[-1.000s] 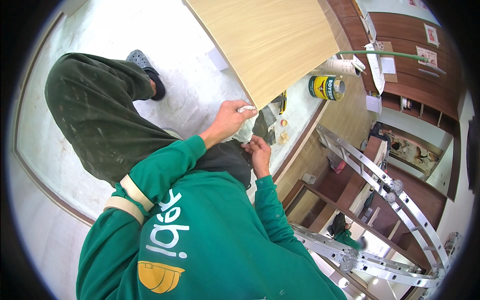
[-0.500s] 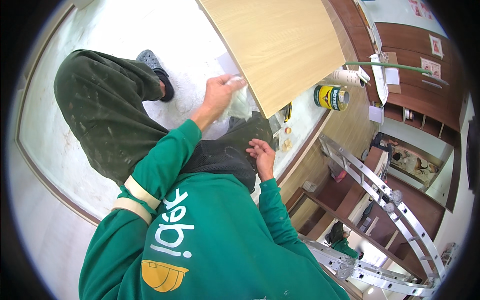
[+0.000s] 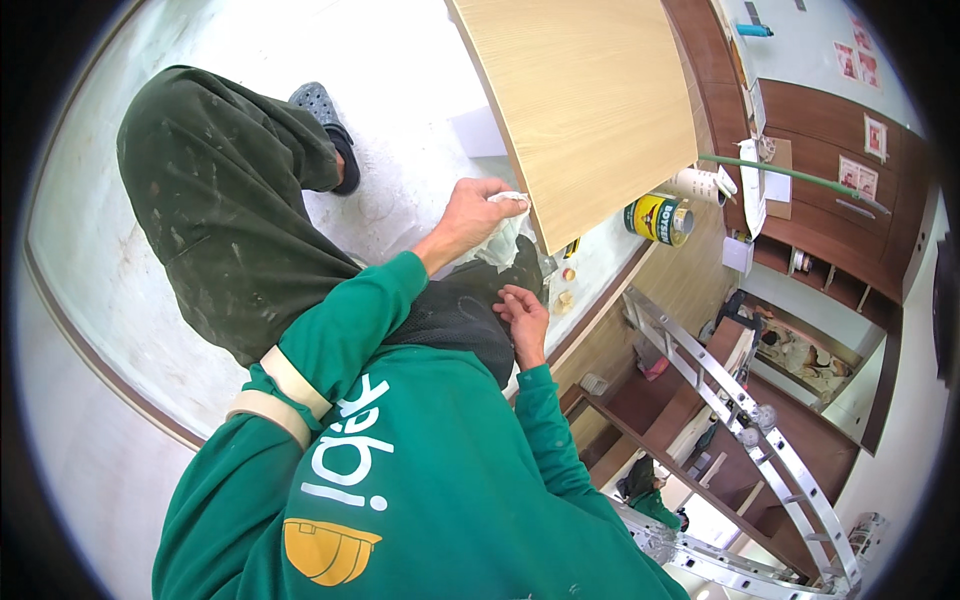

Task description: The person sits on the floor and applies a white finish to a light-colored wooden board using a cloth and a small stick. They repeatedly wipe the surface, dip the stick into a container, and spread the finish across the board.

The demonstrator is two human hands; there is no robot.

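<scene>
My left hand is closed on a crumpled white rag, its fingertips at the long edge of a light wood-grain panel. The rag hangs below the fingers, close to the panel's near corner. My right hand rests by my lap, fingers loosely bent and slightly apart, with nothing visible in it. Beyond that hand, two small round pieces lie on the pale floor near a yellow-and-black tool, partly hidden by the panel.
A yellow and dark-green can stands right of the panel, beside a paper roll. An aluminium ladder spans the right side. Another person is further back. A green pole crosses near brown cabinets.
My left hand has moved the rag slightly along the panel's edge, toward the near corner. My right hand's fingers have curled in a little more. The whole view has shifted slightly.
</scene>
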